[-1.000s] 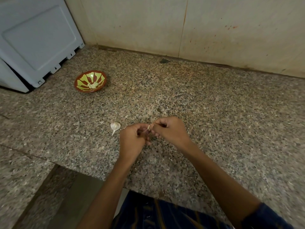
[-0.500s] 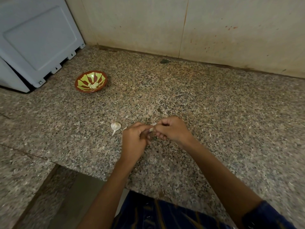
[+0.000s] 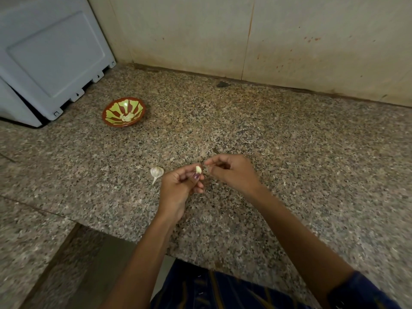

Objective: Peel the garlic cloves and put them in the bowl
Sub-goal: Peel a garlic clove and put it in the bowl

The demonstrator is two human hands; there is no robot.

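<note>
Clove: a small pale, cream-coloured garlic clove (image 3: 198, 169) sits pinched at the fingertips of the left hand (image 3: 179, 188), just above the speckled granite counter (image 3: 289, 152).
Left hand: curled round the clove, thumb and fingers pressing its lower end.
Right hand (image 3: 231, 172): just beside it, fingers curled, thumb and forefinger drawn together; whether they pinch a scrap of skin I cannot tell.
Handling: I judge it light, firm and a bit slick once bare (papery skin tears easily), best held by its blunt base.
Bowl: a round red-brown bowl with yellow-green petals (image 3: 124, 111) lies well apart, up left, with pale cloves inside.
Bulb: a white garlic bulb with a stalk (image 3: 156, 172) rests near the left hand.
</note>
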